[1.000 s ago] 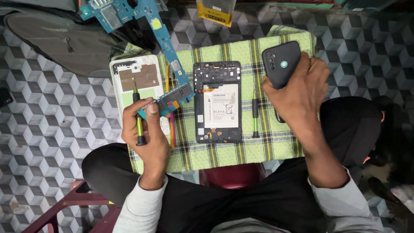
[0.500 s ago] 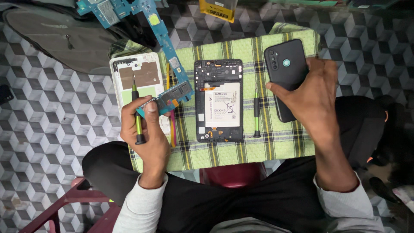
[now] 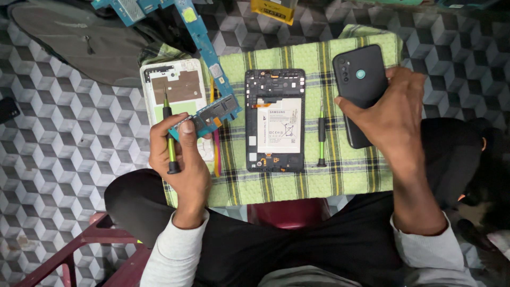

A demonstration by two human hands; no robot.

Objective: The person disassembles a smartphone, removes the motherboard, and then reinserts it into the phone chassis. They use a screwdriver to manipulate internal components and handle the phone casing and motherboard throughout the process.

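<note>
My left hand point(image 3: 180, 159) grips a green-handled screwdriver point(image 3: 170, 139) and pinches a blue circuit board point(image 3: 210, 117) between thumb and fingers. My right hand point(image 3: 396, 119) rests on a black phone point(image 3: 359, 79) lying back-up on the right of a green checked cloth point(image 3: 297, 180). In the middle of the cloth lies an opened tablet frame point(image 3: 274, 120) with its white battery showing. A white back cover point(image 3: 172, 90) lies at the cloth's left edge, under the left hand's tools.
A second green screwdriver point(image 3: 321, 135) lies between the tablet frame and the phone. More blue circuit boards point(image 3: 133, 8) and a yellow packet point(image 3: 273, 9) sit at the top. A grey bag point(image 3: 74, 40) lies upper left on the cube-patterned floor. A red stool point(image 3: 85, 252) stands lower left.
My right hand has lowered the black phone onto the cloth's right side and now lies flatter on it. The left hand with screwdriver and board has stayed in place.
</note>
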